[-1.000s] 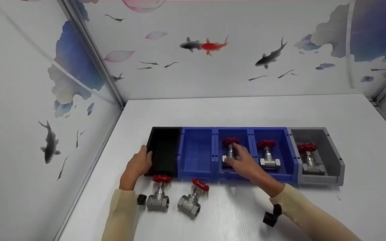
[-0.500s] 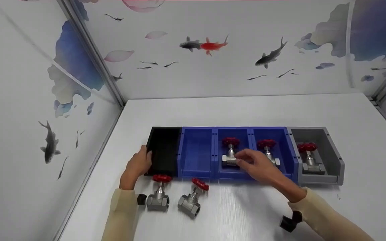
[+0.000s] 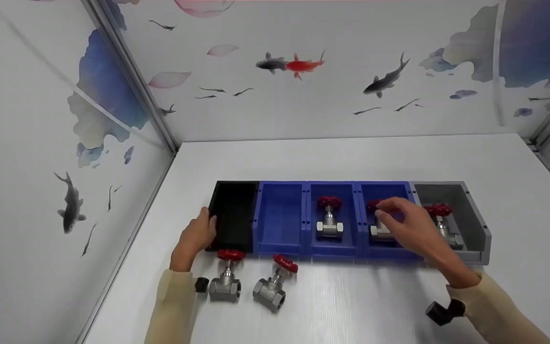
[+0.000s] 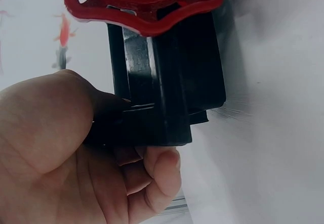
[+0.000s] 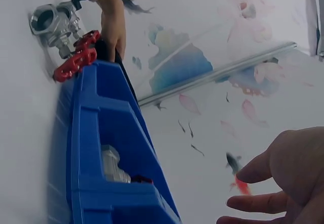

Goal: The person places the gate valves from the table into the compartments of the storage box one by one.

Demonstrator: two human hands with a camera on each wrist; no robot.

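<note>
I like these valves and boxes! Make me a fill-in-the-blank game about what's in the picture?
1. The person's left hand is gripping the ____ bin.
2. Exactly ____ valves lie on the table outside the bins.
3. The valves' handwheels are colored ____.
4. The row has ____ blue bins.

Missing words: black; two; red; three.

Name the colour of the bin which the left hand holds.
The bin is black, clearest in the head view.

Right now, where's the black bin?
In the head view, the black bin is at the row's left end, beside an empty blue bin, with the left hand gripping its outer side.
</note>
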